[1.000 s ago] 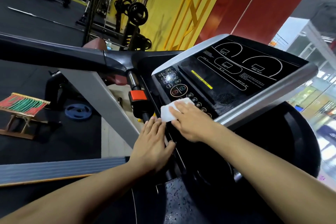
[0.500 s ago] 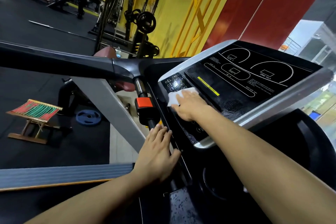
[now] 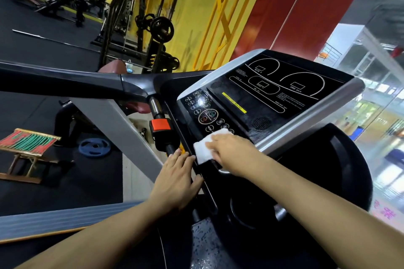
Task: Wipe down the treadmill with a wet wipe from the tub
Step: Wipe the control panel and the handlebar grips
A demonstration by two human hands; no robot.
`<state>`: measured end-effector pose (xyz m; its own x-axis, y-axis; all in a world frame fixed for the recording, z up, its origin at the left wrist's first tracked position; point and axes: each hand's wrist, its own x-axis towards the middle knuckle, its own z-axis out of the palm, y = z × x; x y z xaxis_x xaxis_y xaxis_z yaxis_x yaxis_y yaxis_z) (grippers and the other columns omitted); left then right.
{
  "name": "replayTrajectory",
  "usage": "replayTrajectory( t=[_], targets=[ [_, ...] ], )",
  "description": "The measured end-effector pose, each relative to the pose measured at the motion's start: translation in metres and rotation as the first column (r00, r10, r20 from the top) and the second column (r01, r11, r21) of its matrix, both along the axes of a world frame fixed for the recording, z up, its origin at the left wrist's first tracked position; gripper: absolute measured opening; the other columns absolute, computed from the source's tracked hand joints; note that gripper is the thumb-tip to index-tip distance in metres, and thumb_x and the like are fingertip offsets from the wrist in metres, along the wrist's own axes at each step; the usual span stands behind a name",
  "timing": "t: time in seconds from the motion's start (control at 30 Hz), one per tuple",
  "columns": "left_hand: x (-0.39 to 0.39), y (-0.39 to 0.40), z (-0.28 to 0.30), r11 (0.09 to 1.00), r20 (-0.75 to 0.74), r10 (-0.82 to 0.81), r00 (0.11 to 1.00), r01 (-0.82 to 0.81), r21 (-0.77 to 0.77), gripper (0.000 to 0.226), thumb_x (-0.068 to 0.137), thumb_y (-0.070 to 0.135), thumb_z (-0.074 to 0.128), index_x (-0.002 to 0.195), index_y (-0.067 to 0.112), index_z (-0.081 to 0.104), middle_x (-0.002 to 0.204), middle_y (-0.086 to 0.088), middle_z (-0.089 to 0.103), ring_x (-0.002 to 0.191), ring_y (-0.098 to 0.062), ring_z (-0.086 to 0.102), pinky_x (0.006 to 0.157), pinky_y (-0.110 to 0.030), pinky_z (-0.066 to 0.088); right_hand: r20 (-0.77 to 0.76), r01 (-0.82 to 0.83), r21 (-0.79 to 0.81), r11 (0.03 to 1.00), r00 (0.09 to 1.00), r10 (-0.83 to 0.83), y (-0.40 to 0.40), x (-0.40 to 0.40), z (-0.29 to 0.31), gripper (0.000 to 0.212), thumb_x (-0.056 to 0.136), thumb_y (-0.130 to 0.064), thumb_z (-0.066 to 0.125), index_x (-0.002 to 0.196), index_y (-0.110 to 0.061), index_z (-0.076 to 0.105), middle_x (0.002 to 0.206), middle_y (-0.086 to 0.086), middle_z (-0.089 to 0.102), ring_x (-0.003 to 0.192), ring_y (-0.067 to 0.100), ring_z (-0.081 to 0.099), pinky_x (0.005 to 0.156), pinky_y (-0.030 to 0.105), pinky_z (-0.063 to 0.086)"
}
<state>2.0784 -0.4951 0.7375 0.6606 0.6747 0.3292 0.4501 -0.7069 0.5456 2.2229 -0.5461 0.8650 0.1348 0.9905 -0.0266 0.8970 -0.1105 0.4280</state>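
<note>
Wet wipe (image 3: pixel 204 148): folded white pad, pressed flat on the lower edge of the treadmill console (image 3: pixel 273 102), at about 7 o'clock from the round button cluster (image 3: pixel 207 116). Half a second back it sat higher, right beside that cluster; it has since slid down toward the near rim. Right hand (image 3: pixel 231 153): grip pressing the wipe, fingers spread over it, palm down. Left hand (image 3: pixel 177 179): grip released, flat on the console's left edge, same spot as before, just beside the wipe at its 7 o'clock. Orange clip (image 3: pixel 160 125) on the post at 10 o'clock. Tub not seen.
</note>
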Motion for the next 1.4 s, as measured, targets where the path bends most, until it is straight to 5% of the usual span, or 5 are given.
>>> replayTrajectory(
  t=[0.23, 0.4, 0.53, 0.93, 1.4],
  targets=[
    [0.006, -0.003, 0.021, 0.988, 0.083, -0.110, 0.990, 0.100, 0.116, 0.080, 0.086, 0.060, 0.014, 0.151, 0.023, 0.041, 0.157, 0.001, 0.039, 0.145, -0.021, 0.033, 0.114, -0.038, 0.031, -0.039, 0.155, 0.250, 0.956, 0.988, -0.150, -0.050, 0.006, 0.035, 0.020, 0.090, -0.014, 0.056, 0.100, -0.021, 0.073, 0.099, 0.007, 0.068, 0.099, 0.033, 0.063, 0.073, 0.036, 0.046],
    [0.020, -0.010, 0.024, 0.978, 0.137, -0.200, 0.970, 0.190, 0.082, 0.075, 0.092, 0.060, 0.017, 0.158, 0.029, 0.031, 0.162, 0.002, 0.031, 0.148, -0.018, 0.028, 0.122, -0.031, 0.022, -0.176, 0.013, 0.643, 0.766, 0.976, 0.131, -0.023, 0.017, 0.059, 0.022, 0.090, -0.009, 0.058, 0.100, -0.013, 0.077, 0.105, 0.010, 0.073, 0.094, 0.036, 0.065, 0.081, 0.045, 0.056],
    [0.023, -0.010, 0.016, 0.980, 0.127, -0.195, 0.973, 0.187, 0.069, 0.072, 0.093, 0.063, 0.013, 0.159, 0.037, 0.024, 0.165, 0.008, 0.024, 0.150, -0.013, 0.024, 0.123, -0.030, 0.020, -0.294, 0.318, 0.423, 0.848, 0.934, -0.203, 0.012, 0.032, 0.046, 0.034, 0.094, -0.007, 0.054, 0.116, -0.026, 0.073, 0.114, 0.016, 0.069, 0.102, 0.038, 0.065, 0.089, 0.040, 0.054],
    [0.017, -0.013, 0.021, 0.980, 0.166, -0.196, 0.966, 0.187, 0.068, 0.056, 0.105, 0.046, 0.038, 0.159, 0.040, 0.024, 0.165, 0.015, 0.021, 0.149, -0.008, 0.021, 0.120, -0.027, 0.021, -0.392, 0.375, 0.526, 0.764, 0.903, -0.174, 0.122, 0.033, 0.061, 0.032, 0.093, 0.003, 0.050, 0.113, -0.008, 0.071, 0.125, 0.018, 0.064, 0.115, 0.036, 0.061, 0.097, 0.039, 0.054],
    [0.014, -0.019, 0.024, 0.995, 0.196, -0.083, 0.977, 0.093, -0.040, 0.056, 0.102, 0.029, 0.046, 0.156, 0.022, 0.032, 0.162, 0.008, 0.033, 0.145, -0.013, 0.032, 0.111, -0.026, 0.024, -0.185, 0.264, 0.365, 0.893, 0.961, -0.208, -0.056, 0.018, 0.058, 0.054, 0.084, 0.001, 0.051, 0.126, -0.033, 0.059, 0.110, 0.005, 0.070, 0.104, 0.035, 0.063, 0.083, 0.039, 0.053]
  ],
)
